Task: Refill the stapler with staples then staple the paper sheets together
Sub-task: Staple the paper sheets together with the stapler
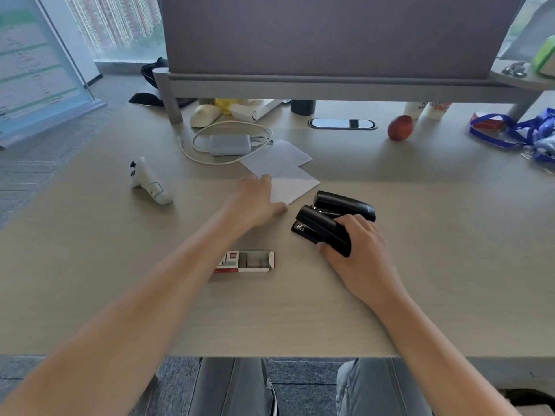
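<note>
Pale wood-grain laminate covers the surface point(90, 265), and on its far left a white game controller point(149, 183) is seen lying on its side. Behind it, towards the middle, a grey power bank point(229, 144) is ringed by a looped white cable point(192, 151), with a cream computer mouse point(205, 115) just beyond.

The left hand point(255, 205) is stretched forward, its fingers point(265, 180) extended and laid flat on the near-left corner of the paper sheets point(288, 172); nothing is gripped. The sheets are spread loosely, overlapping one another, just beyond and to the right of that hand. Nearer the body, beside the left forearm, a small staple box point(249, 261) lies open, with strips of staples visible inside.

Right of the sheets, the black stapler point(327, 217) is held on the surface, hinged open so that its top arm lies behind and its magazine part points towards the staple box. The right hand point(360, 250) is wrapped round the rear of the magazine part, with the fingers curled over its top and the thumb underneath on the near side. The front end of the stapler projects clear of the fingers, near the sheets but not touching them.

Further right, a red apple point(400, 127) is seen at the back, and blue lanyards point(516, 133) are heaped at the far right edge.
</note>
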`<state>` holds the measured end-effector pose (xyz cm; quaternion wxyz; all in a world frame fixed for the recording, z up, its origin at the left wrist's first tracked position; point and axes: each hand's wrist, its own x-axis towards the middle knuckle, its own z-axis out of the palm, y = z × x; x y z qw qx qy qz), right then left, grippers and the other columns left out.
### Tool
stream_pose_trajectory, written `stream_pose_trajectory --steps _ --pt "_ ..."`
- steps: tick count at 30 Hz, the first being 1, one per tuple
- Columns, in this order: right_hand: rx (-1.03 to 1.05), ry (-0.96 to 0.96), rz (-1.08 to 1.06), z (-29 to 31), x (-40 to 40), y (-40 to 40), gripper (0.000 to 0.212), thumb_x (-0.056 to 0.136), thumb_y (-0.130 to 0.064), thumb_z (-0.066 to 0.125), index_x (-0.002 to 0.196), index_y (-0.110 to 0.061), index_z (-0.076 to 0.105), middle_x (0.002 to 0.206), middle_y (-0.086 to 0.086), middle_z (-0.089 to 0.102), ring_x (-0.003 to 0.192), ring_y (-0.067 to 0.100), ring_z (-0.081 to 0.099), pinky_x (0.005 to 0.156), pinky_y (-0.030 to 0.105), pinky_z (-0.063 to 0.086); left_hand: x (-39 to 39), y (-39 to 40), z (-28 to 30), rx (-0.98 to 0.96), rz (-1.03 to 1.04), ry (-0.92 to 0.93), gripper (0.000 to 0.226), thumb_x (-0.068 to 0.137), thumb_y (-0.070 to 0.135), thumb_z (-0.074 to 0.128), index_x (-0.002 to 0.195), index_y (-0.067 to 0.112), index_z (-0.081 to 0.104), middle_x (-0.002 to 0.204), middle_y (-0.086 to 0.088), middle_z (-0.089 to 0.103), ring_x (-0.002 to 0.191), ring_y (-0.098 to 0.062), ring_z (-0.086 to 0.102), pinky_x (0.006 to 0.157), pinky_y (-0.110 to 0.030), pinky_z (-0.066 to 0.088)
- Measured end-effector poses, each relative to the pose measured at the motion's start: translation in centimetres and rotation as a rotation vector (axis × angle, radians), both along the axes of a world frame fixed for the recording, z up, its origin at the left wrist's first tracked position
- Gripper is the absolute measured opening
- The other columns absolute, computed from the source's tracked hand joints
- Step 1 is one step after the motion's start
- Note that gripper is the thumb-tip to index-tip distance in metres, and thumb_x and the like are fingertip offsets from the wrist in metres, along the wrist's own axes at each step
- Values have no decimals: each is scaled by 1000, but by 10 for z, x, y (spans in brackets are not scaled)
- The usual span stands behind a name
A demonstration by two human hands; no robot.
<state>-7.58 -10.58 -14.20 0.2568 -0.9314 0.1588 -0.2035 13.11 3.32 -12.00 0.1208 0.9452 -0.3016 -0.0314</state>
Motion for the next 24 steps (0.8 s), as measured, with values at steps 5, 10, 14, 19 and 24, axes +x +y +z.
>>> stream_pose_trajectory --steps 5,10,14,19,24 --pt "3 0 -5 0 1 0 23 85 -40 73 98 -26 60 97 -11 57 95 17 53 80 36 47 -10 0 -4 40 -97 -220 25 91 7 47 116 3 46 97 -20 63 74 -33 53 60 -38 39" --pt "13 13 -3 2 0 1 24 86 -42 71 100 -26 61 98 -12 57 97 17 54 81 36 48 -8 11 3 -6 -87 -237 29 81 -1 50 107 9 48 92 -17 62 74 -36 57 62 -41 48" --pt "33 17 -29 7 -4 4 24 86 -39 72 99 -24 58 98 -11 57 95 16 55 78 36 48 -11 19 18 -224 29 -191 22 84 6 57 104 12 63 103 -16 67 93 -40 62 70 -38 43" --pt "54 10 -31 10 -8 9 24 91 -31 70 106 -23 54 96 -13 55 95 20 55 75 39 50 -28 35 38 -664 177 53 26 79 7 57 104 9 64 95 -9 69 89 -34 63 68 -41 54" --pt "167 -28 -62 19 -15 15 30 89 -30 72 112 -29 54 93 -11 66 88 22 64 74 39 53 -69 50 53 -1026 234 461 31 82 7 62 108 19 72 97 -3 75 86 -24 73 58 -40 62"
